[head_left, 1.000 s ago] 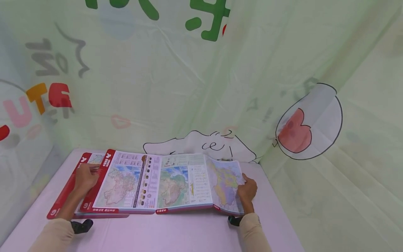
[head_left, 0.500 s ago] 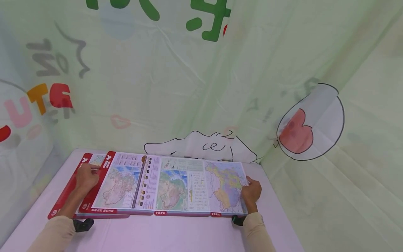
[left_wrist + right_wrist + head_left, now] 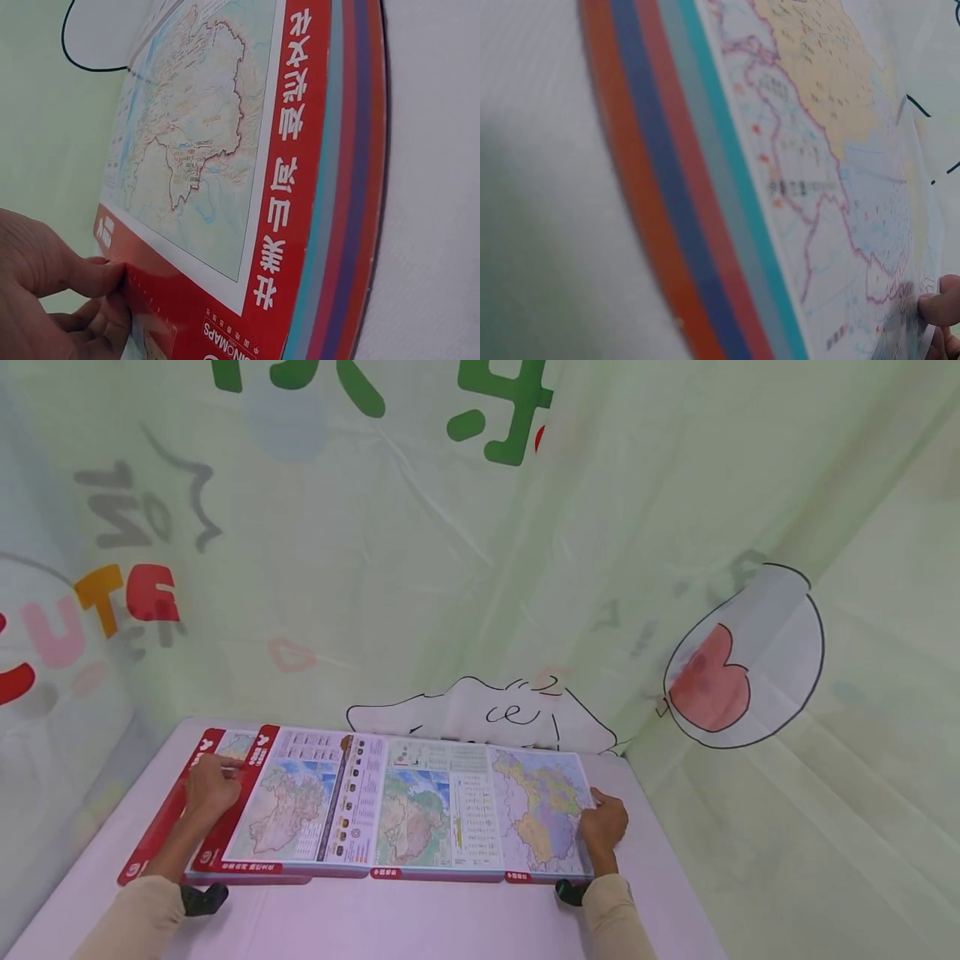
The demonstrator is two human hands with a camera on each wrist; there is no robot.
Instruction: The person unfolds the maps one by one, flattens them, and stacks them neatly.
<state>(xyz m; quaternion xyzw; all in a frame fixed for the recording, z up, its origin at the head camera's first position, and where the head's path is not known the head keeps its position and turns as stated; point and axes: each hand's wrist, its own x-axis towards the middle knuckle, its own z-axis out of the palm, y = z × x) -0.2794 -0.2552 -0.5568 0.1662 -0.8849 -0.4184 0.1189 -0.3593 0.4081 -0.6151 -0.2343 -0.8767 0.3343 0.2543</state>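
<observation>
A long fold-out map [image 3: 416, 814] lies spread across the table, its panels side by side. Its left edge is a red strip with white lettering, and striped coloured bands run along its near edge in both wrist views. My left hand [image 3: 213, 789] pinches the red left edge; in the left wrist view its thumb [image 3: 94, 277] lies on top and the fingers go underneath. At the opposite end my right hand [image 3: 606, 822] grips the right edge, the thumb [image 3: 941, 304] on the printed face. Another red-bordered map sheet [image 3: 156, 833] shows under the left end, mostly covered.
The table [image 3: 375, 922] has a pale pinkish cover. A light green curtain [image 3: 420, 568] with printed letters and drawings hangs close behind its far edge and on both sides. Dark wrist cameras [image 3: 204, 900] sit on the wrists.
The right-hand panel, bent and raised a second ago, now lies flat in line with the others. My right hand has moved slightly right with its edge; the left hand keeps its place on the red edge.
</observation>
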